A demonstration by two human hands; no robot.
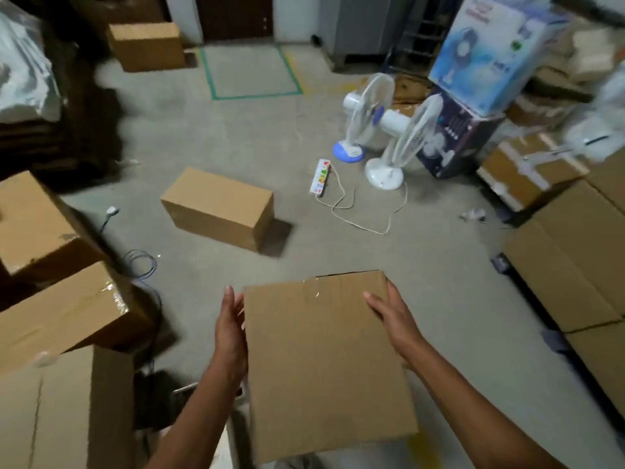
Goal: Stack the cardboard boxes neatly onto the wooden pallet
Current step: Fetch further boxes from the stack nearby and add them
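Straight fingers of the left hand are pressing flat against the left side of a cardboard box. The right hand is laying its extended fingers across the box's upper right edge. Neither hand is curling round it; the box is being squeezed between the two hands and carried low in front of the person, above the concrete floor.

Further out, a loose box is lying on the floor ahead, and a far box is sitting near the back wall. At the right, a stack of large boxes is resting on a dark low base, possibly the pallet, though it is too dim to tell.

The stacking is looking partly done. The carried box and at least the two floor boxes are waiting to be placed.
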